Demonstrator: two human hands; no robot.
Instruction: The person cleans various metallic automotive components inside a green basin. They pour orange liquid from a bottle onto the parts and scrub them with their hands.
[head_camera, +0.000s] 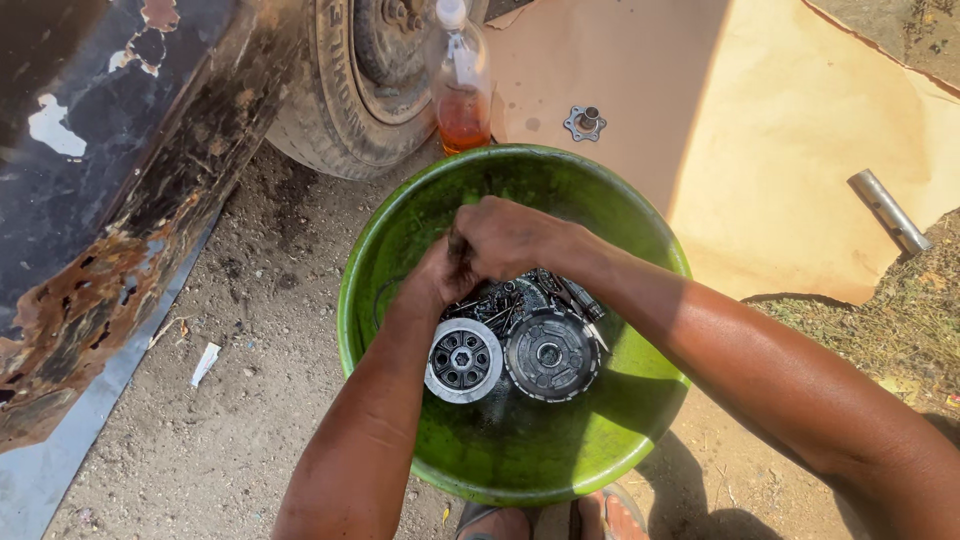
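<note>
Both hands meet over the green plastic basin (380, 250). The right hand (515, 238) closes over the left hand (440, 275), pinching something small and dark between them; what it is I cannot tell. Just below the grip lie 2 greasy round metal clutch parts (510, 352), kept in the basin among loose bolts.

both hands clasped together over the green basin (395, 235), so whatever sits between left hand (432, 280) and right hand (505, 238) is hidden. small metal parts (510, 298) just under the hands too jumbled to tell apart. plastic bottle (460, 85) beyond the hands cut off at top edge, tyre (345, 90) too. feet (545, 520) below the basin cut by bottom edge.
</note>
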